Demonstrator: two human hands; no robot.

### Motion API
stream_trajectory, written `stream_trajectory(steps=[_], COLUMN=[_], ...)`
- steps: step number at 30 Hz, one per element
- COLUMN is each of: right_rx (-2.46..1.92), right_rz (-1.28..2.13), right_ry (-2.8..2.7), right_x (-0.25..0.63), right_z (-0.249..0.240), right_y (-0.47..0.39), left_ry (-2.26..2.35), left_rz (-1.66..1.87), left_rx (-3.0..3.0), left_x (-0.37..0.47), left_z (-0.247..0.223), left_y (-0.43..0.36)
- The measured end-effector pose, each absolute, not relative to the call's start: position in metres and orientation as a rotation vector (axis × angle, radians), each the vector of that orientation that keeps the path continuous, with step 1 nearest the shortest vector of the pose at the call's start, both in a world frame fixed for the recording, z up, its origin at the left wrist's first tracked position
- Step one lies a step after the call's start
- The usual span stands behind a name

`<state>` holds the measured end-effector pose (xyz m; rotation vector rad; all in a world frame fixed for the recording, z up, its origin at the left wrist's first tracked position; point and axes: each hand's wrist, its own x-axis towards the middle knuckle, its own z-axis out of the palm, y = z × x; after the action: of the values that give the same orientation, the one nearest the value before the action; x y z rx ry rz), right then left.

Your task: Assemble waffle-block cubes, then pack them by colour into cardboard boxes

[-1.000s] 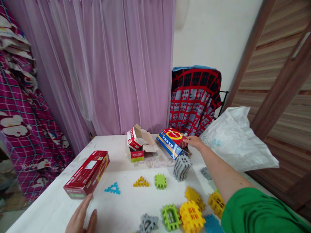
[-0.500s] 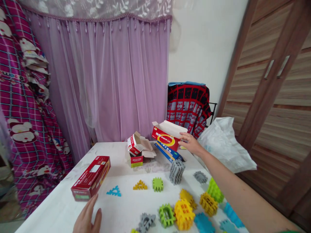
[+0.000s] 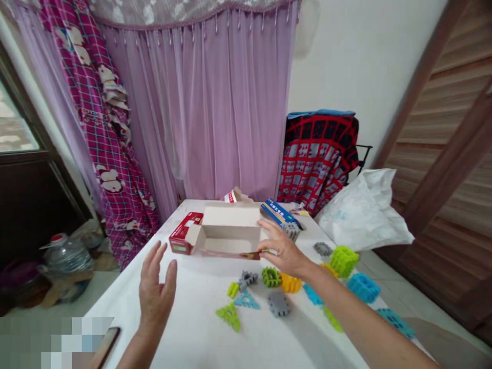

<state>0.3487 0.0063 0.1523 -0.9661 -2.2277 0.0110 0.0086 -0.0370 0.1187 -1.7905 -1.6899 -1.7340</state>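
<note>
My right hand (image 3: 283, 252) grips the right end of an open cardboard box (image 3: 232, 240), thumb and fingers closed on its edge. The box's pale inside faces me, with its lid flap raised at the back. To the left my left hand (image 3: 157, 289) is open, fingers spread and holding nothing. Just beyond it lies a red box (image 3: 185, 233), partly behind the open box's side flap. Nearer me are plastic interlocking pieces: a green triangle (image 3: 229, 316), a blue triangle (image 3: 247, 301), a grey piece (image 3: 279, 304), a green block (image 3: 271, 277) and a yellow block (image 3: 291, 283), partly hidden by my right arm.
At the back stand a blue box (image 3: 280, 211), a stack of grey pieces (image 3: 291, 230) and a torn carton (image 3: 236, 196). Along the right lie a bright green block (image 3: 344, 261) and blue blocks (image 3: 363, 287). A white plastic bag (image 3: 363, 212) sits beyond the table's right edge.
My right hand has brought the open box from the back right to the table's middle, its inside turned toward me. My left hand is raised with fingers spread. The view has shifted.
</note>
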Motion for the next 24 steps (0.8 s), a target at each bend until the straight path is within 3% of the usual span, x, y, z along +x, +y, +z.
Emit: stream_trajectory(steps=[4, 11, 15, 19, 21, 24], right_rx=[-0.902, -0.934, -1.057, -1.041, -1.168, -1.921], right_rz=[0.135, 0.246, 0.241, 0.171, 0.116, -0.034], right_ry=[-2.363, -2.495, -2.5, -2.479, -2.354, -1.949], right_x=[0.301, 0.273, 0.28, 0.308, 0.337, 0.394], right_z=[0.133, 0.107, 0.097, 0.122, 0.146, 0.176], right_y=[0.009, 0.036, 0.05, 0.07, 0.09, 0.123], left_ry=[-1.759, -2.184, -2.138, -2.019, -1.937, -1.782], left_rz=[-1.593, -1.492, -1.464, -1.285, -1.181, -1.074], left_rx=[-1.949, -2.088, -2.14, -2.165, -2.178, -2.144], left_x=[-0.019, -0.038, -0.023, -0.014, -0.016, -0.026], left_z=[0.135, 0.074, 0.047, 0.025, 0.016, 0.001], left_y=[-0.042, -0.032, -0.026, -0.02, -0.018, -0.014])
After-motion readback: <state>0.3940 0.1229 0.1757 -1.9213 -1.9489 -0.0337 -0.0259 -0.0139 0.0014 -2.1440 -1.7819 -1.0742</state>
